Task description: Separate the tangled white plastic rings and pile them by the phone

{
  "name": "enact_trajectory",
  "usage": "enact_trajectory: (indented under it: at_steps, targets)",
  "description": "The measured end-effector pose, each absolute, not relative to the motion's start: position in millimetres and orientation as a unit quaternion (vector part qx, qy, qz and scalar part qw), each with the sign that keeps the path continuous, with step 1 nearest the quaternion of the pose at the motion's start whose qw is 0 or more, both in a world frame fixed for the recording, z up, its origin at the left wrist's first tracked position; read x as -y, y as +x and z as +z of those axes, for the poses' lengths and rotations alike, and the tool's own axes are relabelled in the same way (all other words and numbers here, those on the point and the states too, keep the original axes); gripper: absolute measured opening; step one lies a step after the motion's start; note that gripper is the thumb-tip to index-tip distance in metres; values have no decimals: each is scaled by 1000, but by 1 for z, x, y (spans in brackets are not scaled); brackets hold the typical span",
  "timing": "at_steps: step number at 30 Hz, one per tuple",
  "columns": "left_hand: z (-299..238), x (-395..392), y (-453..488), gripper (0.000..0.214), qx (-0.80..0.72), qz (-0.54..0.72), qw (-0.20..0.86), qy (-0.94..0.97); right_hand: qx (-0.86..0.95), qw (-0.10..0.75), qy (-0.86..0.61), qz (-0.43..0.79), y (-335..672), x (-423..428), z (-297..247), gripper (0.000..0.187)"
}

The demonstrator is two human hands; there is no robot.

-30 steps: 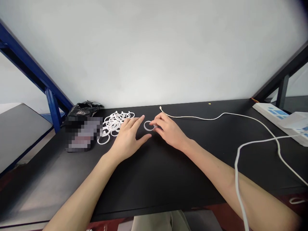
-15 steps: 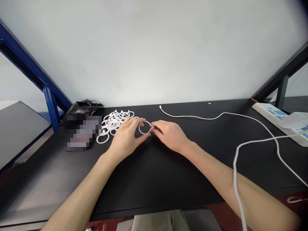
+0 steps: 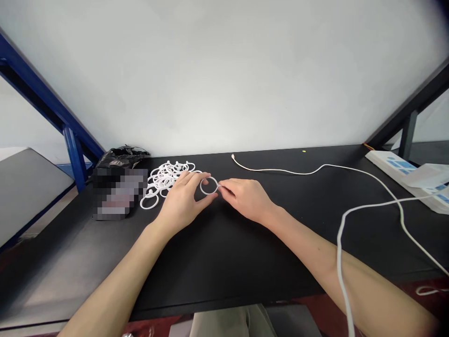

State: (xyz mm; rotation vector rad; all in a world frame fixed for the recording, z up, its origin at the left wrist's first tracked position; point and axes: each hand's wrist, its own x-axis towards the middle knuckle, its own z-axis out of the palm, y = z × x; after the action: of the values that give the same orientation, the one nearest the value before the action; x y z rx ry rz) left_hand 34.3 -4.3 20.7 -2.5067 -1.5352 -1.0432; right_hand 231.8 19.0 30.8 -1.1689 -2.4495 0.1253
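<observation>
A white plastic ring is held between both hands over the black table. My left hand curls its thumb and fingers round the ring's left side. The fingertips of my right hand pinch the ring's small clasp on its right side. Just left of my left hand lies a pile of several similar white rings, touching or nearly touching its fingers.
A black plastic bag lies at the back left, beside a blurred patch. A white cable runs across the table's right half and over my right forearm. White power strips sit at far right. Blue frame legs stand left.
My left hand closed from flat onto the ring's left side. The ring and my right hand shifted slightly left, toward the pile.
</observation>
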Motion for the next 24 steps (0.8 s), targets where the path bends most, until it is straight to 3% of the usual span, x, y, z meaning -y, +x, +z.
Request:
enact_trajectory:
  at_steps: [6, 10, 24]
  targets:
    - [19, -4, 25, 39, 554, -332, 91, -758, 860, 214, -455, 88, 234, -22, 30, 34]
    - [16, -12, 7, 56, 677, -256, 147, -674, 860, 186, -464, 108, 235, -23, 31, 32]
    - [8, -21, 0, 74, 735, -78, 9, -674, 867, 172, -449, 131, 236, -23, 30, 28]
